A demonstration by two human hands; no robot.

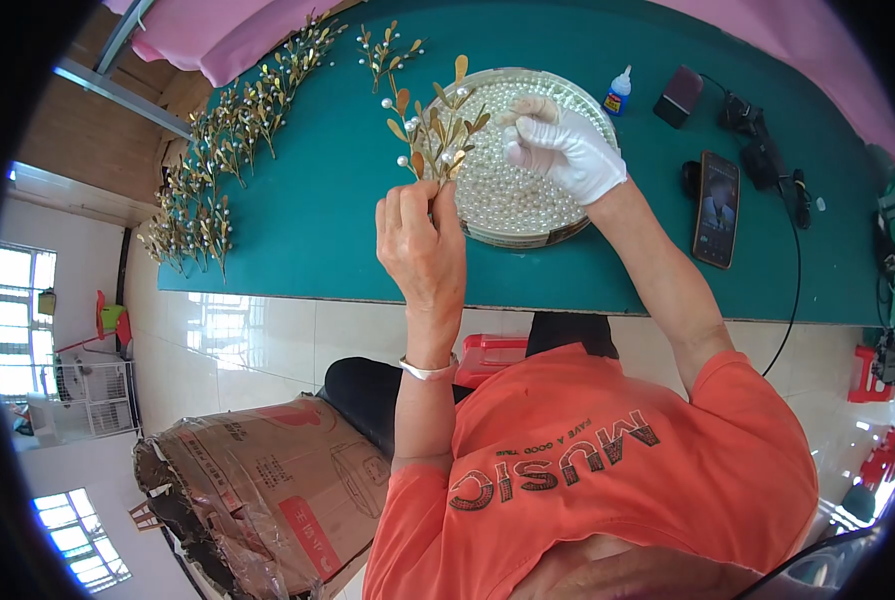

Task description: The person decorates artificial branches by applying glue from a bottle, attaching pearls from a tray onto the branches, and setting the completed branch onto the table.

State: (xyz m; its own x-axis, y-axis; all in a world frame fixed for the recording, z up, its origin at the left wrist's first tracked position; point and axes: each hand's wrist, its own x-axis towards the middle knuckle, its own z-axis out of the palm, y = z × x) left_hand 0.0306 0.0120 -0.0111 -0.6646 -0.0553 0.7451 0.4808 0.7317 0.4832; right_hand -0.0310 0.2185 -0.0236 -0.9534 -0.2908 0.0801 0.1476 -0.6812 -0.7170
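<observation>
My left hand, bare and with a bracelet at the wrist, is closed around the stem of a gold-leaf sprig dotted with white pearls. The sprig stands up from my fingers, over the left side of a round tray. White pearl beads cover the tray's inside. My right hand, in a white glove with bare-looking fingertips, is held above the beads to the right of the sprig. Its thumb and fingers are pinched together; whatever is between them is too small to make out.
Finished-looking pearl sprigs lie in a row along the table's left side, with another sprig behind the tray. A small glue bottle, a dark box, a phone and cables are on the right. A cardboard box stands below left.
</observation>
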